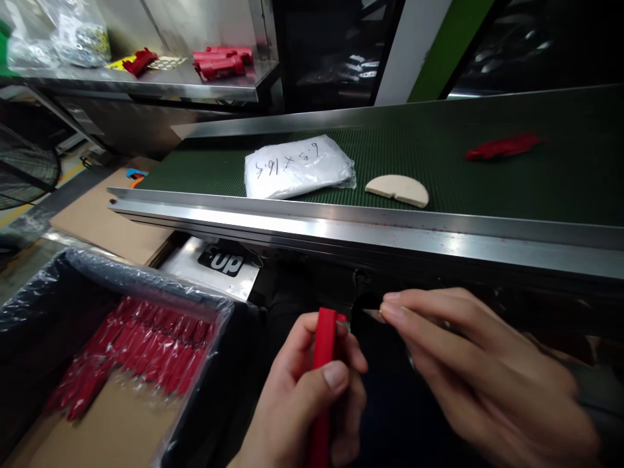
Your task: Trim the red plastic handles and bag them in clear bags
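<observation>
A long red plastic part [324, 344] stands nearly upright in my left hand [312, 390], whose fingers and thumb wrap round it. To its right, my right hand [478, 364] is pinched round a small thin blade-like piece [373, 314] that points toward the red part without touching it. Most of that piece is hidden by the fingertips. Beyond my hands, a white plastic-wrapped packet [298, 168] with handwriting lies on the green conveyor belt [209, 162], beside a beige half-round piece [398, 189].
Another red part [504, 147] lies on the belt at the right. A plastic-lined bin [214, 344] at lower left holds several bagged red parts [160, 338]. The belt's metal edge [341, 223] runs across in front. Red parts [221, 63] sit on a steel shelf [121, 81].
</observation>
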`<state>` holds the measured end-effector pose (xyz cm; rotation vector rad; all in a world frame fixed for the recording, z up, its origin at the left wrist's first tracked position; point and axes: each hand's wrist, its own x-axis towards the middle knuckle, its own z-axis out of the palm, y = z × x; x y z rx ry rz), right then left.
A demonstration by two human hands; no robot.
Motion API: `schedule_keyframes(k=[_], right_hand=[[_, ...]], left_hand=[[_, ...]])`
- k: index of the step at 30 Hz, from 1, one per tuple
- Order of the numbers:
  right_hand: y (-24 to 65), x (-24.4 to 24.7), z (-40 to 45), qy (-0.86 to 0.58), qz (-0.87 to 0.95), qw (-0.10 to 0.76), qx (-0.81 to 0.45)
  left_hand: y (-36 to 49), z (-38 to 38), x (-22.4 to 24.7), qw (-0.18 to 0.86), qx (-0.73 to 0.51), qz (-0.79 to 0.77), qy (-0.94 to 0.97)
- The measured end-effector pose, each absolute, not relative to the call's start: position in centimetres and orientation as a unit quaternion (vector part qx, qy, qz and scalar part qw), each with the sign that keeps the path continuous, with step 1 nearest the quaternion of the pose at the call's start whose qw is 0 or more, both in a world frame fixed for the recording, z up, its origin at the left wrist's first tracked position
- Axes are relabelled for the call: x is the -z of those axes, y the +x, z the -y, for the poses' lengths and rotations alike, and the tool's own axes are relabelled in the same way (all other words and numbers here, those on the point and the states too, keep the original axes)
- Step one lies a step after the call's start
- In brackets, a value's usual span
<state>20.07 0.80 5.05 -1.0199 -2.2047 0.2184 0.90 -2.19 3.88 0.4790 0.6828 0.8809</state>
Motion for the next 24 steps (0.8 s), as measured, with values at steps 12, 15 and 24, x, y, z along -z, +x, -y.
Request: schedule_keyframes(k=[12,15,24], right_hand=[[19.1,-4.2,-0.4,-0.375,0.847,0.366,-0.089],[19.3,-4.4,-0.3,-0.372,0.849,0.366,-0.084],[19.3,-4.3,-0.4,-0.368,0.858,0.349,-0.076]], left_hand=[[0.9,2.0,-4.2,0.85,-0.407,-0.289,0.168],[0.8,1.9,-3.9,0.855,-0.405,-0.283,0.16],[0.7,2.1,-3.3,0.874,-0.349,-0.269,0.207]])
